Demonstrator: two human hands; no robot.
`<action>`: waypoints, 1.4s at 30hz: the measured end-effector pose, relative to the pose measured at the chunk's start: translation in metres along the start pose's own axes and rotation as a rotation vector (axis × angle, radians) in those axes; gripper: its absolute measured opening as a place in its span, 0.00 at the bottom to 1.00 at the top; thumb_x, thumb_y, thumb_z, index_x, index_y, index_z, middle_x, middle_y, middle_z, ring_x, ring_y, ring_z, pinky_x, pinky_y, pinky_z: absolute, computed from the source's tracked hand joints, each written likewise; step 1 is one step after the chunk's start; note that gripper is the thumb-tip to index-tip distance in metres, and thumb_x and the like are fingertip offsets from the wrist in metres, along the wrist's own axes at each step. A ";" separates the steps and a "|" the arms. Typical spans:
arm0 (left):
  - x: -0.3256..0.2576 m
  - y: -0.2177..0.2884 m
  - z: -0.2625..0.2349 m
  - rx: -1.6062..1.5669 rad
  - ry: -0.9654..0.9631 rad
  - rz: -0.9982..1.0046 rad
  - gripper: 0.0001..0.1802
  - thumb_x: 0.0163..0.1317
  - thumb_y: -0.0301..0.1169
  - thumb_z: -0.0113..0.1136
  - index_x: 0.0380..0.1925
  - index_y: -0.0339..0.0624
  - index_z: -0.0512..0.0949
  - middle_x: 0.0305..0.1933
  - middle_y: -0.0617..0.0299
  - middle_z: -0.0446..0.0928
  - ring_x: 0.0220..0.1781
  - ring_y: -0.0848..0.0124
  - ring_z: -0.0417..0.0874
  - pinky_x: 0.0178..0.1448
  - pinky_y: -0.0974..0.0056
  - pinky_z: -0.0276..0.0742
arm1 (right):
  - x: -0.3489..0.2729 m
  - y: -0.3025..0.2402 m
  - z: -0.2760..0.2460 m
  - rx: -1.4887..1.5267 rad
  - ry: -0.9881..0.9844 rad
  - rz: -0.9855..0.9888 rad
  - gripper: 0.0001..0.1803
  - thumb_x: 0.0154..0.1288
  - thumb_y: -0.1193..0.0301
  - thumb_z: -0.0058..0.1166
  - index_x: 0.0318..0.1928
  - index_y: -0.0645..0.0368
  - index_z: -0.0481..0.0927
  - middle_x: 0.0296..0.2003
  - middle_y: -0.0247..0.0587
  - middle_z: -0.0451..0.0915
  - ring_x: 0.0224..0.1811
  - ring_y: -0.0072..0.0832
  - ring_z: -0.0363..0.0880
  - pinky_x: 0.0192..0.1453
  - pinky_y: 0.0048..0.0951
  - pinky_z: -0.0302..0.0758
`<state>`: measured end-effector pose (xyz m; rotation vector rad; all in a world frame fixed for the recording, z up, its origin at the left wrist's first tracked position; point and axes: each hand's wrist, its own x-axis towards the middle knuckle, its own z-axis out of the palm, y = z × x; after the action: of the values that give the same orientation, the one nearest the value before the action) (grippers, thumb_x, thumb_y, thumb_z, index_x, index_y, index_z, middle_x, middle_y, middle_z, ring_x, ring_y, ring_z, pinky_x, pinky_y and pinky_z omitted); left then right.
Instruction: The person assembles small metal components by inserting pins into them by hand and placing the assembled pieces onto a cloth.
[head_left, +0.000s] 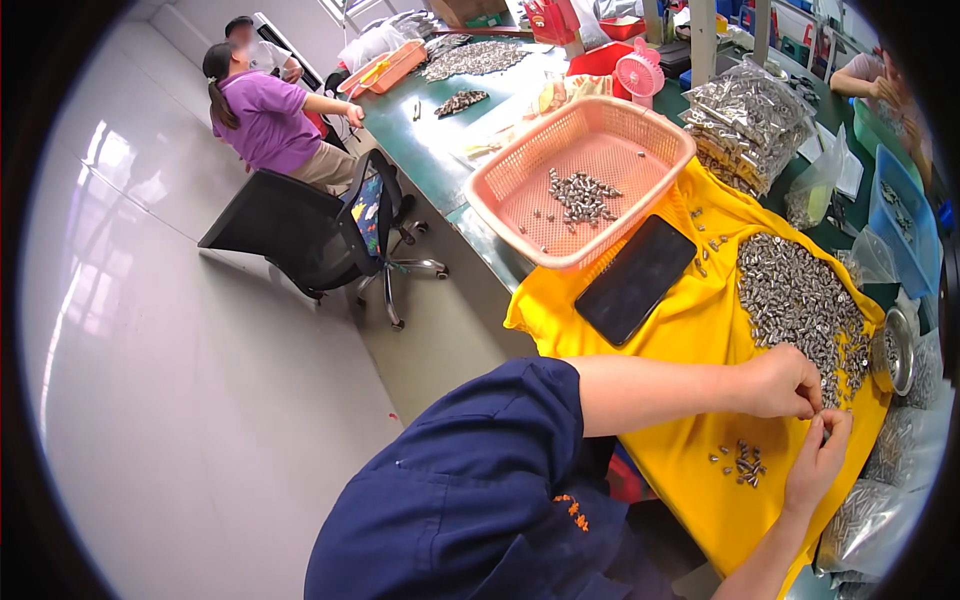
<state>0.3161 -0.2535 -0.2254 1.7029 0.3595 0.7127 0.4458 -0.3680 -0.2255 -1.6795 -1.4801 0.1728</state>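
Observation:
My left hand (pixel 782 383) reaches in from the left with its fingers pinched together; whatever they hold is too small to make out. Close below it, my right hand (pixel 820 460) has thumb and fingers closed on what looks like a small metal part (pixel 826 435). The two sets of fingertips almost meet at the lower edge of a big pile of small silvery metal parts (pixel 795 295). That pile lies on a yellow cloth (pixel 670 440). A little group of the same parts (pixel 745 464) sits on the cloth to the left of my right hand.
A pink plastic basket (pixel 500 215) with some metal parts stands beyond a black phone (pixel 636 280). Bagged parts (pixel 750 115) and a round metal dish (pixel 900 350) flank the pile. Left are an office chair (pixel 300 235) and a person in purple (pixel 262 120); another person's hands (pixel 885 92) show far right.

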 end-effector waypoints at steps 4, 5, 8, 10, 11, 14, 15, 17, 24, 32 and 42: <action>0.002 -0.004 0.000 0.027 0.007 0.014 0.05 0.43 0.23 0.63 0.24 0.37 0.81 0.25 0.58 0.80 0.27 0.72 0.81 0.33 0.69 0.76 | 0.002 -0.005 0.000 -0.010 -0.019 0.042 0.04 0.64 0.75 0.42 0.35 0.63 0.66 0.29 0.41 0.66 0.31 0.29 0.65 0.35 0.27 0.64; 0.002 -0.006 -0.001 0.077 0.017 0.064 0.05 0.43 0.23 0.63 0.25 0.38 0.81 0.25 0.57 0.80 0.27 0.70 0.81 0.33 0.68 0.76 | 0.002 -0.005 0.001 -0.012 -0.036 0.072 0.04 0.64 0.75 0.42 0.35 0.64 0.67 0.29 0.42 0.67 0.31 0.28 0.65 0.36 0.27 0.64; 0.003 -0.010 0.002 0.183 0.028 0.132 0.07 0.43 0.24 0.62 0.26 0.38 0.81 0.26 0.55 0.80 0.28 0.64 0.82 0.34 0.65 0.76 | 0.001 -0.003 0.001 -0.017 -0.053 0.111 0.04 0.65 0.75 0.42 0.35 0.64 0.67 0.30 0.41 0.68 0.32 0.28 0.66 0.37 0.26 0.65; 0.005 -0.018 0.005 0.395 0.053 0.269 0.08 0.42 0.24 0.62 0.27 0.39 0.81 0.26 0.55 0.80 0.30 0.61 0.81 0.36 0.62 0.76 | 0.001 0.004 -0.001 -0.019 -0.054 0.118 0.04 0.65 0.75 0.42 0.36 0.64 0.67 0.31 0.40 0.69 0.32 0.27 0.66 0.37 0.25 0.65; 0.007 -0.018 0.001 0.394 0.056 0.269 0.08 0.42 0.24 0.62 0.27 0.39 0.81 0.26 0.55 0.80 0.30 0.61 0.81 0.36 0.62 0.76 | 0.002 0.011 -0.005 -0.082 0.027 0.122 0.04 0.65 0.75 0.43 0.36 0.64 0.67 0.31 0.39 0.69 0.32 0.27 0.66 0.38 0.24 0.66; 0.011 -0.018 -0.011 0.366 0.127 0.197 0.07 0.42 0.24 0.63 0.26 0.40 0.81 0.27 0.57 0.79 0.31 0.61 0.80 0.37 0.61 0.75 | 0.005 0.013 -0.015 -0.066 0.109 0.137 0.04 0.65 0.75 0.43 0.36 0.64 0.68 0.31 0.37 0.68 0.33 0.25 0.66 0.40 0.23 0.66; 0.012 -0.017 -0.012 0.300 0.101 0.260 0.07 0.42 0.24 0.64 0.25 0.41 0.81 0.27 0.58 0.79 0.32 0.62 0.80 0.38 0.62 0.75 | 0.005 0.012 -0.017 0.012 0.113 0.152 0.04 0.65 0.76 0.44 0.36 0.64 0.68 0.31 0.36 0.68 0.34 0.25 0.65 0.41 0.23 0.66; 0.008 -0.009 -0.012 0.241 0.092 0.363 0.06 0.42 0.25 0.65 0.24 0.41 0.81 0.26 0.60 0.78 0.34 0.64 0.79 0.39 0.64 0.74 | 0.004 0.010 -0.011 0.027 0.084 0.176 0.04 0.65 0.76 0.43 0.36 0.64 0.68 0.31 0.36 0.67 0.34 0.24 0.65 0.41 0.23 0.65; 0.004 -0.012 -0.009 0.163 0.029 0.232 0.05 0.44 0.25 0.64 0.25 0.42 0.82 0.27 0.59 0.78 0.32 0.67 0.79 0.38 0.66 0.75 | 0.005 0.005 -0.006 0.042 0.044 0.150 0.03 0.65 0.76 0.43 0.35 0.64 0.67 0.30 0.36 0.67 0.34 0.24 0.64 0.41 0.23 0.64; 0.004 -0.006 -0.009 0.057 0.071 0.076 0.07 0.46 0.25 0.60 0.27 0.38 0.80 0.26 0.59 0.80 0.30 0.71 0.82 0.37 0.69 0.77 | 0.003 0.011 -0.006 0.031 0.051 0.112 0.04 0.64 0.75 0.43 0.35 0.64 0.67 0.30 0.37 0.66 0.34 0.26 0.64 0.42 0.24 0.64; 0.002 -0.004 -0.011 -0.051 0.049 0.010 0.06 0.46 0.24 0.59 0.27 0.38 0.81 0.27 0.60 0.81 0.30 0.74 0.81 0.37 0.70 0.77 | 0.002 0.011 -0.004 0.098 0.029 0.110 0.03 0.65 0.76 0.42 0.36 0.63 0.67 0.32 0.35 0.65 0.36 0.23 0.63 0.43 0.21 0.63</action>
<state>0.3115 -0.2423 -0.2274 1.6423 0.3637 0.7660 0.4571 -0.3670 -0.2300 -1.6775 -1.3372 0.2749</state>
